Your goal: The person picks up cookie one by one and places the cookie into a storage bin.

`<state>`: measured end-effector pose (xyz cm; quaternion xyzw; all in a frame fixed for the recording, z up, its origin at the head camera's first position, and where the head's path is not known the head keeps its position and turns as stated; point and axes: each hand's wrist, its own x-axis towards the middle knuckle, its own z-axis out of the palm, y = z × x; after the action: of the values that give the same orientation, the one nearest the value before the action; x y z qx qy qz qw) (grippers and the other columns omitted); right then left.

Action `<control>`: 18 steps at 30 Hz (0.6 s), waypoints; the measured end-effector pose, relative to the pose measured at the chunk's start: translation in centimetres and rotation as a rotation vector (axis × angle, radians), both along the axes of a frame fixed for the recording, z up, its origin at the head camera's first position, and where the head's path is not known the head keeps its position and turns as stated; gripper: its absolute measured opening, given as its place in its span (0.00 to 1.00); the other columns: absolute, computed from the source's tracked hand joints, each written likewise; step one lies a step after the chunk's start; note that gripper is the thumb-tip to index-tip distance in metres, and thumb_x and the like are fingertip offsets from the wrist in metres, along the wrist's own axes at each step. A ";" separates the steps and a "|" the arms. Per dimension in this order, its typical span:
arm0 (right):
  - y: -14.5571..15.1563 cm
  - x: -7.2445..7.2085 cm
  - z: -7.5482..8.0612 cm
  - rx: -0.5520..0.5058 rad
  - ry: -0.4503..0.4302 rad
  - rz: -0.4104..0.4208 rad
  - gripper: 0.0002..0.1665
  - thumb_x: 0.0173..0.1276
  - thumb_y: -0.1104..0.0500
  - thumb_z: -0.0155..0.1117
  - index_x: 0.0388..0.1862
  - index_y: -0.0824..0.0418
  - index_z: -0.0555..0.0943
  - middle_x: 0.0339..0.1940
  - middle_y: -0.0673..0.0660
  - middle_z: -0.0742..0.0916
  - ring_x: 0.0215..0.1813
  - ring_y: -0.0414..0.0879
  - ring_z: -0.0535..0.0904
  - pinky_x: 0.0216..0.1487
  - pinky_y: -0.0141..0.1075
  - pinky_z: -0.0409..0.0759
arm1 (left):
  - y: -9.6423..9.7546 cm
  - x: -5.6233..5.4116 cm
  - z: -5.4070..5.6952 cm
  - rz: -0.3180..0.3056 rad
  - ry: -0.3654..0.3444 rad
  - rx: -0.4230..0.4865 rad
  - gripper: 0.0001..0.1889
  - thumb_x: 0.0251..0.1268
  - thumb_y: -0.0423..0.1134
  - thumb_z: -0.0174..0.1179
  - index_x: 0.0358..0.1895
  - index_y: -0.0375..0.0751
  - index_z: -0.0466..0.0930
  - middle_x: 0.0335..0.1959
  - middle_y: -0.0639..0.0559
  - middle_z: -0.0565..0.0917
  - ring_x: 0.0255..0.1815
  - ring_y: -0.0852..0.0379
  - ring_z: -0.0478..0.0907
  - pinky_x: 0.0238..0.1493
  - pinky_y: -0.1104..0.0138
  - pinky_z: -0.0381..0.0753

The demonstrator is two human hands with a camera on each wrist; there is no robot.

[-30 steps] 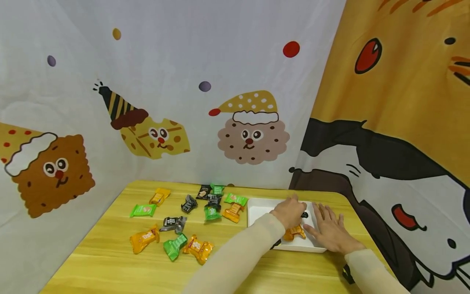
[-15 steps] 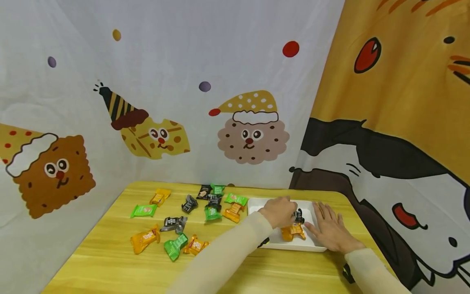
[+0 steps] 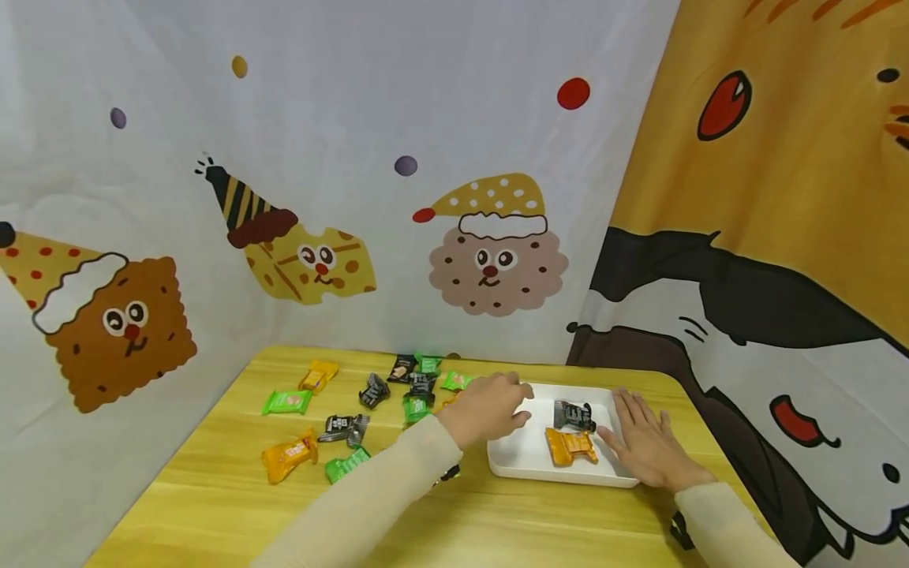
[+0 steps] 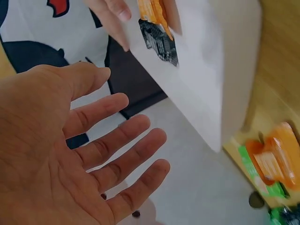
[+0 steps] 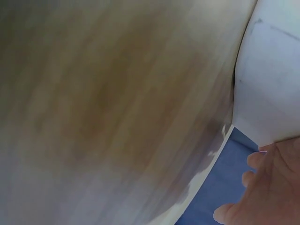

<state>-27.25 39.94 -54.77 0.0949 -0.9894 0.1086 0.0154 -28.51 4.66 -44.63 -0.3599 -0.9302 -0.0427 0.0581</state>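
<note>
A white tray (image 3: 511, 457) on the table holds one black-wrapped candy (image 3: 574, 416) and one orange-wrapped candy (image 3: 570, 446). My left hand (image 3: 488, 410) hovers at the tray's left rim, its fingers spread and relaxed. In the left wrist view the palm and fingers of that left hand (image 4: 98, 150) bear nothing. Along the tray's right edge lies my right hand (image 3: 655, 450), fingers straight, thumb over the rim. The right wrist view catches that hand (image 5: 269, 187) beside the tray's outer wall (image 5: 269, 79).
Left of the tray are scattered wrapped candies: green (image 3: 287, 402), orange (image 3: 289, 457), black (image 3: 373, 390) and several more. My left forearm (image 3: 369, 501) overlaps some of them. A printed curtain (image 3: 341, 118) hangs behind the wooden table (image 3: 213, 481).
My left hand has let go of the black candy inside the tray and moved left toward the tray's left rim. The right hand has stayed on the right edge.
</note>
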 end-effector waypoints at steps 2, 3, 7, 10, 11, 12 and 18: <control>-0.1 0.0 0.0 -0.003 -0.012 -0.008 0.58 0.95 0.29 0.49 0.98 0.70 0.48 0.98 0.78 0.53 0.96 0.82 0.49 0.86 0.92 0.42 | -1.3 0.3 -0.1 0.010 0.004 0.020 0.19 0.89 0.54 0.69 0.72 0.55 0.91 0.64 0.53 0.93 0.51 0.58 0.91 0.46 0.66 0.94; -0.1 0.0 0.1 -0.007 -0.019 -0.011 0.58 0.95 0.29 0.48 0.99 0.70 0.47 0.98 0.78 0.53 0.96 0.82 0.48 0.86 0.92 0.41 | -1.9 0.4 -0.3 0.013 0.004 0.032 0.19 0.88 0.54 0.70 0.72 0.54 0.92 0.64 0.52 0.93 0.51 0.58 0.91 0.46 0.66 0.94; 0.0 0.0 0.2 -0.011 -0.025 -0.019 0.59 0.95 0.28 0.47 0.99 0.69 0.46 0.98 0.78 0.52 0.96 0.82 0.47 0.86 0.92 0.39 | -4.7 0.9 -0.9 0.029 0.005 0.063 0.18 0.89 0.52 0.70 0.71 0.52 0.92 0.64 0.50 0.92 0.55 0.53 0.93 0.46 0.64 0.96; 0.0 0.1 0.3 -0.012 -0.026 -0.021 0.59 0.95 0.29 0.47 0.99 0.70 0.46 0.98 0.79 0.52 0.96 0.83 0.47 0.85 0.92 0.38 | -6.9 1.2 -1.4 0.044 -0.010 0.079 0.18 0.90 0.50 0.68 0.72 0.51 0.91 0.65 0.48 0.92 0.57 0.50 0.93 0.45 0.62 0.97; -0.1 0.1 0.3 -0.014 -0.031 -0.022 0.58 0.95 0.29 0.47 0.99 0.69 0.46 0.98 0.79 0.52 0.96 0.83 0.46 0.86 0.92 0.38 | -7.6 1.3 -1.6 0.052 -0.006 0.084 0.18 0.90 0.50 0.68 0.72 0.51 0.91 0.67 0.47 0.92 0.59 0.49 0.93 0.45 0.62 0.97; -0.1 0.1 0.4 -0.019 -0.037 -0.024 0.58 0.95 0.29 0.48 0.99 0.69 0.45 0.98 0.80 0.51 0.96 0.84 0.45 0.86 0.92 0.37 | -8.2 1.4 -1.8 0.057 -0.008 0.086 0.18 0.90 0.50 0.68 0.72 0.50 0.91 0.67 0.46 0.91 0.57 0.49 0.93 0.45 0.62 0.96; -0.1 0.3 0.3 -0.033 -0.044 -0.029 0.59 0.94 0.28 0.48 0.99 0.67 0.46 0.97 0.80 0.52 0.95 0.86 0.44 0.85 0.93 0.36 | -11.6 2.4 -2.7 0.077 0.018 0.092 0.19 0.87 0.49 0.71 0.70 0.45 0.91 0.62 0.45 0.92 0.46 0.51 0.91 0.40 0.63 0.93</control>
<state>-26.97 39.80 -54.48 0.0776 -0.9889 0.1270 -0.0034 -26.08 -6.96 -47.38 -0.3211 -0.9399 -0.0799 0.0844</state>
